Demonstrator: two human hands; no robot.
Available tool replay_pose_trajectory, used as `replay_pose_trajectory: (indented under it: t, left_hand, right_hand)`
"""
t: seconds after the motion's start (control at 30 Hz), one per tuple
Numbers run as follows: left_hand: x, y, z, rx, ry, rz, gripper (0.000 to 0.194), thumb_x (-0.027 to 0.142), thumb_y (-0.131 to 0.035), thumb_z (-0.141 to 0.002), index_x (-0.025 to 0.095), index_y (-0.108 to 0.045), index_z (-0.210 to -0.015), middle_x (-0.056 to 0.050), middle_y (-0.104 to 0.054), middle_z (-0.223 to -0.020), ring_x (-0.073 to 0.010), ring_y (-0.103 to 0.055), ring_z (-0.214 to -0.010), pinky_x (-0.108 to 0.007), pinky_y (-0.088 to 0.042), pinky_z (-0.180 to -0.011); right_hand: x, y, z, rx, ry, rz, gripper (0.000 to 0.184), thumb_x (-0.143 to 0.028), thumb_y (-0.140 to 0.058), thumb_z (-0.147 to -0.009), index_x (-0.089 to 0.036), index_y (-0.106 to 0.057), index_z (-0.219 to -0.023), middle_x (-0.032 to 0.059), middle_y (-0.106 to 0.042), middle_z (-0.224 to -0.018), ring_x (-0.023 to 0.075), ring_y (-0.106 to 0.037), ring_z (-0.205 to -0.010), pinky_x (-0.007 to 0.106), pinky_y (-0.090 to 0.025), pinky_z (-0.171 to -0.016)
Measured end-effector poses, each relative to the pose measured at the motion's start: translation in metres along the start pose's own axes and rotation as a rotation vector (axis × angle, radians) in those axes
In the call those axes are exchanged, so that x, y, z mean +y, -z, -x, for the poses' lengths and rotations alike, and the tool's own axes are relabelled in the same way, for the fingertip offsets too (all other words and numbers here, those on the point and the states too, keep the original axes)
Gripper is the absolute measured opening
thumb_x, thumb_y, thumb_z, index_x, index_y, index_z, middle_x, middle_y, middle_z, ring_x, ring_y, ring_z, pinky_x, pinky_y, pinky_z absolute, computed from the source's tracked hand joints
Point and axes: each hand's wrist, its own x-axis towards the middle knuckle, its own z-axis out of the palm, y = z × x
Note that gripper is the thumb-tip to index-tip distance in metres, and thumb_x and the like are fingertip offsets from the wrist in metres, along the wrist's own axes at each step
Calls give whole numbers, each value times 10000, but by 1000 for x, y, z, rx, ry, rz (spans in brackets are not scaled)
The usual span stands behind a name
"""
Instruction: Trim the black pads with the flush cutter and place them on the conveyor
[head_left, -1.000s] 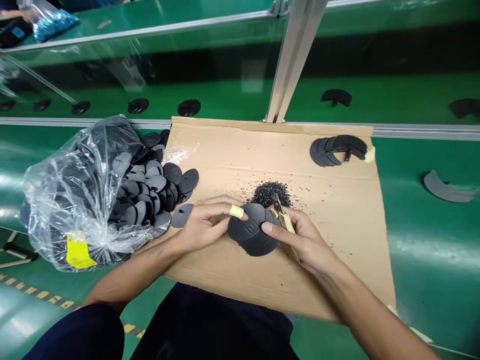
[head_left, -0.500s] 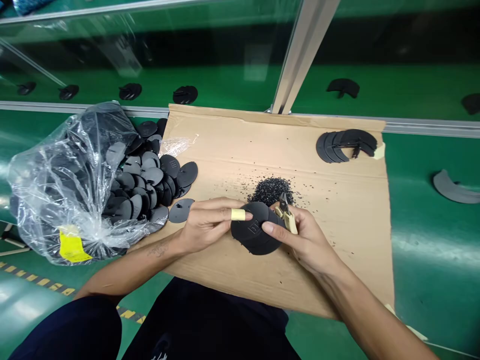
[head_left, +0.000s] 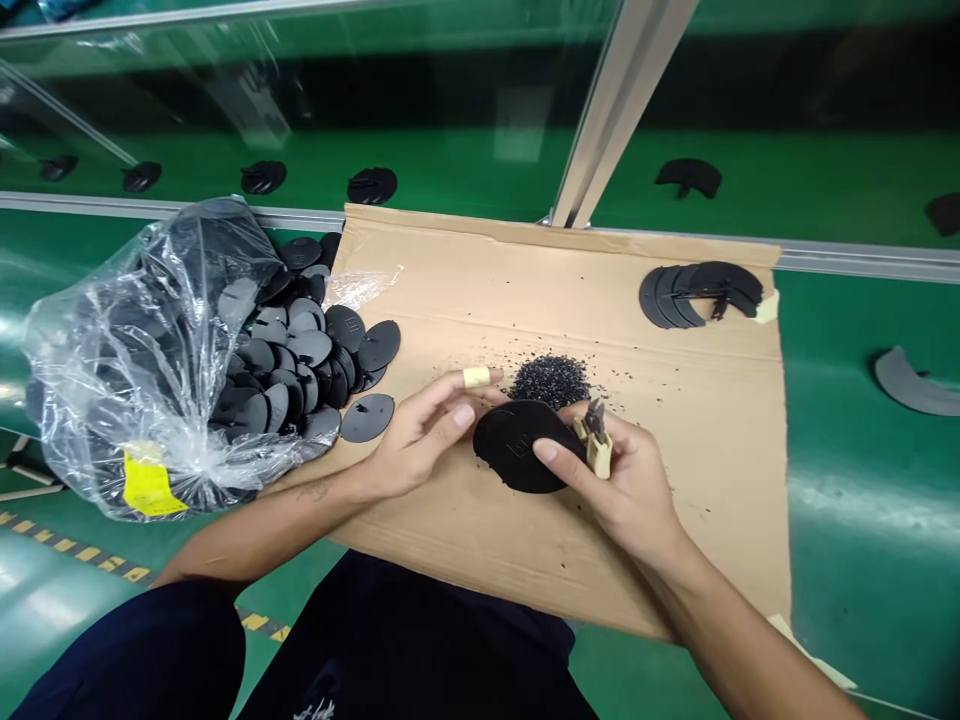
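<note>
My right hand grips a black plastic disc, its thumb pressed on the face, which bears a small square mark. Whether more discs lie under this one cannot be made out. Side cutters with cream handles are tucked in the same hand, jaws pointing up. My left hand is beside the disc's left edge, thumb lifted clear and fingers apart. Yellow tape wraps its index finger. Some left fingertips are partly hidden behind the disc. Behind the hands is a heap of small black plastic scraps on the cardboard sheet.
On the left, a clear plastic bag spills many black discs. One disc lies apart on the cardboard. Curved black pieces overlap at the back right, and a grey curved piece rests farther right. A metal post rises behind.
Discs seen fanned out in my hands now line up behind one face. My left thumb and index finger have come off the disc. The cutters have tilted slightly and shifted right.
</note>
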Motion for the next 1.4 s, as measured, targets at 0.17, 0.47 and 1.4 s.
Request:
replay_pose_trajectory:
  t: [0.17, 0.47, 1.4]
  left_hand:
    - [-1, -4, -1, -62, 144, 48, 351, 434, -722, -896, 122, -741, -1055, -74, -772, -906, -161, -743, -810, -208, -609, -702]
    - [9, 1, 0, -48, -91, -365, 265, 322, -750, -883, 132, -753, -1068, -98, -764, -932, -155, -720, -840, -217, -583, -712]
    - [14, 1, -4, -38, -442, -450, 270, 193, -709, -910, 167, -698, -1179, -75, -794, -931, -165, -755, -882, -269, -608, -793]
  right_hand:
    - [1, -6, 3, 17, 171, 116, 236, -413, -711, -902, -208, -625, -821, -9, -579, -701, 133, -503, -597, 261, -433, -558]
    - [9, -2, 1, 33, 513, 324, 53, -183, -694, -908, -211, -658, -937, 55, -685, -875, 185, -643, -772, 308, -526, -658]
    - [14, -1, -2, -41, 638, 409, 176, -91, -649, -877, -220, -695, -988, 82, -734, -926, 213, -724, -822, 331, -602, -712]
